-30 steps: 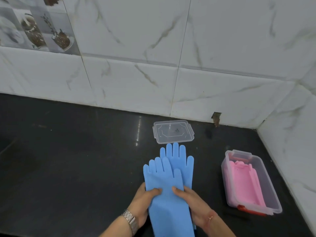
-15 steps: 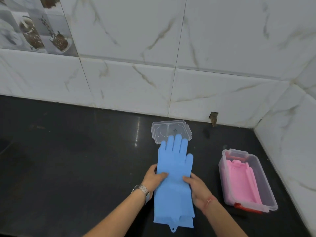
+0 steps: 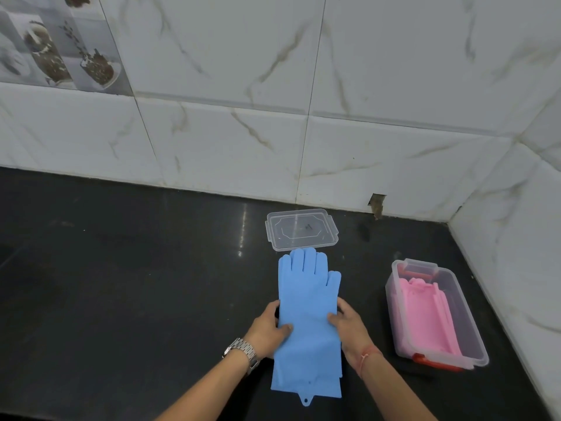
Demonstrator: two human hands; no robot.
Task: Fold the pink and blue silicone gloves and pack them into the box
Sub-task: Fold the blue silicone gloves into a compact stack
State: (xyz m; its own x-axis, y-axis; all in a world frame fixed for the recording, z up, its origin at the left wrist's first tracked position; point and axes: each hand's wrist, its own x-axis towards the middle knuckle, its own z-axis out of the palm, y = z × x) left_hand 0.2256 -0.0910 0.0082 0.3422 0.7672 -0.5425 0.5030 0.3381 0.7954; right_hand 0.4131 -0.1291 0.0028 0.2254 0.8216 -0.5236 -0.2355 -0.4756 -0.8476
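Note:
Two blue silicone gloves (image 3: 307,302) lie stacked flat on the black counter (image 3: 121,284), fingers pointing to the wall, cuffs toward me. My left hand (image 3: 268,328) grips their left edge at mid-length, thumb on top. My right hand (image 3: 349,326) grips the right edge the same way. The pink gloves (image 3: 425,317) lie folded inside the clear plastic box (image 3: 473,338) to the right, which stands open.
The clear box lid (image 3: 302,233) lies flat just beyond the blue fingertips. Marble-tiled walls (image 3: 303,132) close off the counter at the back and on the right, close beside the box.
The upper blue glove, offset to the left a second ago, now lies squared on top of the lower one. Both hands shifted to the stack's side edges.

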